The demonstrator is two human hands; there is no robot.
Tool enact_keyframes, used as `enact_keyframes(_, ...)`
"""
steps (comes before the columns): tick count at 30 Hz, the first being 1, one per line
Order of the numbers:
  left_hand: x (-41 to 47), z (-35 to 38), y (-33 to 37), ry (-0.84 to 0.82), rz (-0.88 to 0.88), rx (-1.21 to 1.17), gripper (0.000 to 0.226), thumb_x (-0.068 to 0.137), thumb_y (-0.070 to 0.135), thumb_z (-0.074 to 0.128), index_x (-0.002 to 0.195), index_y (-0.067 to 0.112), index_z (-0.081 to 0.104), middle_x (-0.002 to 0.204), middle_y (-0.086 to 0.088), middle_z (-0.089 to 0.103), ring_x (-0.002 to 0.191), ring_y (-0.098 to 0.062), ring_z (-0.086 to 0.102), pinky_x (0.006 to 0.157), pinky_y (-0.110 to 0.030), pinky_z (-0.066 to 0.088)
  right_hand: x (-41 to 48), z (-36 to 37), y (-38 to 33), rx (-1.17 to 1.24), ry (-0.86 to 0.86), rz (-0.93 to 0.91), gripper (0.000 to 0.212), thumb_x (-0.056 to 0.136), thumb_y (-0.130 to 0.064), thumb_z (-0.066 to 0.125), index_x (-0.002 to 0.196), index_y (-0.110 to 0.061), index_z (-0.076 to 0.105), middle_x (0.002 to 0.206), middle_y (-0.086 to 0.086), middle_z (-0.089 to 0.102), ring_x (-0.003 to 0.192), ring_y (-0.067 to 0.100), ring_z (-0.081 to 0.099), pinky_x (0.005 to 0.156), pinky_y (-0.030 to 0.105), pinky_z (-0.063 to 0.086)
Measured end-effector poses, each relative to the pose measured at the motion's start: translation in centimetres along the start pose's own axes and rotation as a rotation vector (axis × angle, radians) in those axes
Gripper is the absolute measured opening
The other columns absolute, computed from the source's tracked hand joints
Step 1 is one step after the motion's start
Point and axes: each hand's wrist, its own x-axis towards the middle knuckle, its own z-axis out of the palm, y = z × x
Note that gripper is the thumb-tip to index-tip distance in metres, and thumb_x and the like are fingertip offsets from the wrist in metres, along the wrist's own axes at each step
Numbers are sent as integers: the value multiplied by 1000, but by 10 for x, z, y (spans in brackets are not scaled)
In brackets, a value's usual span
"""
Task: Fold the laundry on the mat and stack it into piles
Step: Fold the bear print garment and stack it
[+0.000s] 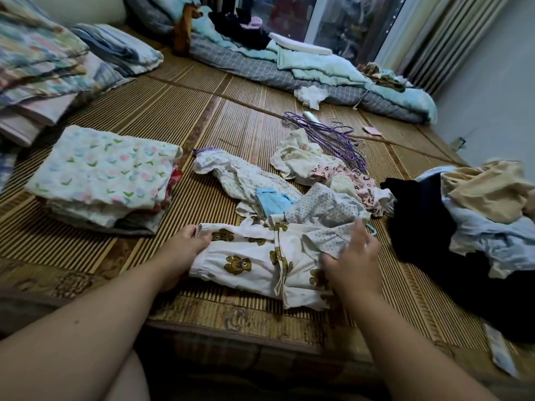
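Bear-print garment (246, 257), near edge of the mat (173, 111), long axis left-right. Left hand (185, 244) grip pinches its left end; right hand (356, 256) grip pinches the right.

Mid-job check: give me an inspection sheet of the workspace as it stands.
surface: woven mat, laundry spread across it.
job's things: bear-print garment at front; folded pile left; unfolded heap centre; dark and beige heap right.
clutter: purple hangers.
grippers: left hand grips the bear-print garment's edge; right hand on dotted cloth, grip unclear.
cables: thin white string by the bedding.
surroundings: bedding behind, stacked quilts left, curtain right.
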Motion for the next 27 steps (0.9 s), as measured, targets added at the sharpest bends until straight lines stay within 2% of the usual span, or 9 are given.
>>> enact_keyframes(4,2,-1,-3,-4,-5,4,9,97,29,53,103,27,61,102,-9,70,93,-29,68,88,-52,54,43,-18,11,40,-71,116,30,90,-14,53,114,-21,70,88,5,64,71,21,59,57,27,45)
enact_keyframes(9,5,-1,-3,-7,-29,-13,15,97,29,54,110,25,59,103,-9,70,91,-29,69,87,-51,55,105,-49,14,413,197,315,20,91,-6,50,98,-15,66,108,12,66,95,25,58,84,32,46)
enact_keyframes(13,6,2,-3,-2,-33,-10,22,98,28,52,118,20,56,104,-9,68,91,-27,69,84,-45,56,121,-53,15,569,223,423,40,93,-10,49,133,-10,52,139,16,50,123,33,50,106,36,38)
enact_keyframes(15,5,2,-3,5,-31,-5,20,98,27,52,117,21,55,104,-9,68,90,-27,69,79,-41,56,95,-52,13,423,451,282,47,92,-7,46,139,-5,46,146,20,39,133,33,40,109,30,27)
enact_keyframes(17,6,2,-3,2,-36,-13,19,98,27,52,117,22,56,104,-9,68,89,-27,69,77,-41,56,62,-39,11,319,570,-123,42,88,1,50,129,-3,55,133,22,50,123,34,47,100,28,32)
enact_keyframes(20,7,0,-3,-8,-35,-15,18,98,28,53,114,23,58,105,-10,69,92,-29,69,87,-50,55,36,-7,21,-104,107,-532,50,90,-10,57,139,-19,50,141,9,51,124,30,51,96,40,44)
enact_keyframes(23,6,-1,-5,-7,-35,-18,16,97,28,53,112,24,60,104,-10,70,91,-30,70,87,-55,54,36,3,51,-234,-326,-37,64,94,-21,50,152,-23,24,151,13,38,131,32,44,106,42,38)
enact_keyframes(25,5,0,-5,-11,-33,-11,23,97,28,54,118,21,58,104,-10,70,91,-30,70,87,-53,55,35,-3,63,-233,-373,116,56,94,-20,47,148,-16,35,143,19,45,125,36,47,100,38,41)
enact_keyframes(27,5,0,-5,-12,-33,-11,25,96,28,55,120,20,57,104,-10,70,90,-29,70,85,-51,56,31,-7,66,-123,-154,139,51,89,-14,50,139,-15,48,134,19,48,115,34,51,93,38,45)
